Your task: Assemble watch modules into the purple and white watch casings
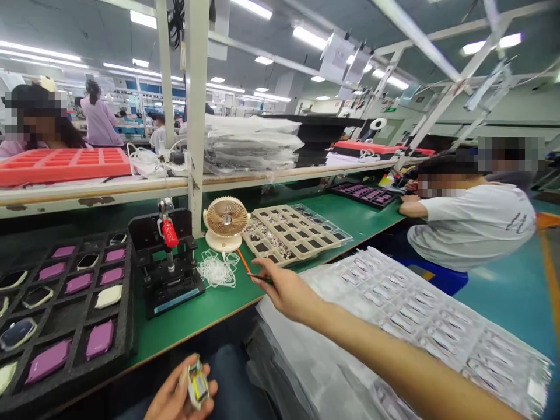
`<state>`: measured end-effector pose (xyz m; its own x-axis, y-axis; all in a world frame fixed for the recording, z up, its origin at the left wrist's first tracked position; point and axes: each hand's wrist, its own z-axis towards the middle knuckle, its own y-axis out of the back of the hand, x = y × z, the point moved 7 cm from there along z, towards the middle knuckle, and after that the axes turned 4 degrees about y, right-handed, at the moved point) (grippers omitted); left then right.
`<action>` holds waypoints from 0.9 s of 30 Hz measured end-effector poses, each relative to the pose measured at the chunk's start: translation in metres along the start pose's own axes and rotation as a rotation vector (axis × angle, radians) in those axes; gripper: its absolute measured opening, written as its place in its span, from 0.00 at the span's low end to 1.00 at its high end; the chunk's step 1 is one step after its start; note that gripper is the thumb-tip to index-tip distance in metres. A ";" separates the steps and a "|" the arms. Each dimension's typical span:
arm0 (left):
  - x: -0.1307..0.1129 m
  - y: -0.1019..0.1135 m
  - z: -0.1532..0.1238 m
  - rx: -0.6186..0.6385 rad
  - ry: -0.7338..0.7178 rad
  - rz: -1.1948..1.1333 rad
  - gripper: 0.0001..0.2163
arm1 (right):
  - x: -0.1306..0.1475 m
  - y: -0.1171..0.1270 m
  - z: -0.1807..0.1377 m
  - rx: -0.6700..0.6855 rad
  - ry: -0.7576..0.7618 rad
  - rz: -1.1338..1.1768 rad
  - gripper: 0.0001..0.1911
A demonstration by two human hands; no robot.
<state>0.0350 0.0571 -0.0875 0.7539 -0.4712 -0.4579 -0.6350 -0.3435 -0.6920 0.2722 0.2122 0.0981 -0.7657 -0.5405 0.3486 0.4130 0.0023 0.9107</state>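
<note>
My right hand (286,289) reaches out over the front edge of the green bench (205,309), pinching a thin orange-tipped stick (245,263) that points toward a heap of white string (216,269). My left hand (177,396) stays low near my lap, fingers closed round a small white part with a yellow face (198,385). A black hand press with a red-capped lever (168,262) stands just left of the string. Beyond my right hand lies a beige compartment tray (291,233).
A black foam tray (65,309) of purple and cream pieces fills the left. A small beige desk fan (225,221) stands behind the string. Stacked clear blister sheets (415,315) lie under my right arm. A person in a white shirt (472,227) works at the right; others stand behind the shelf.
</note>
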 end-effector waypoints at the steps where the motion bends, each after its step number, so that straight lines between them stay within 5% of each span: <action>1: -0.005 -0.011 -0.006 -0.010 -0.035 -0.007 0.25 | 0.020 -0.010 -0.011 0.025 0.074 0.123 0.13; 4: -0.021 -0.044 -0.018 -0.009 -0.142 0.022 0.21 | 0.072 -0.030 -0.041 0.073 0.270 0.385 0.08; 8: -0.028 -0.060 -0.021 -0.036 -0.243 0.026 0.18 | 0.105 -0.047 -0.059 0.107 0.419 0.403 0.15; 13: -0.022 -0.058 -0.024 -0.075 -0.285 0.062 0.26 | 0.103 -0.062 -0.061 0.084 0.427 0.345 0.09; 21: -0.020 -0.058 -0.026 -0.103 -0.263 0.131 0.17 | 0.116 -0.060 -0.066 0.070 0.618 0.281 0.10; 27: -0.016 -0.058 -0.024 -0.073 -0.230 0.128 0.19 | 0.114 -0.067 -0.064 0.111 0.609 0.218 0.08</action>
<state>0.0556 0.0651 -0.0262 0.6798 -0.3203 -0.6597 -0.7319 -0.3543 -0.5821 0.1887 0.0968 0.0624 -0.2406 -0.8975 0.3695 0.4489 0.2346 0.8622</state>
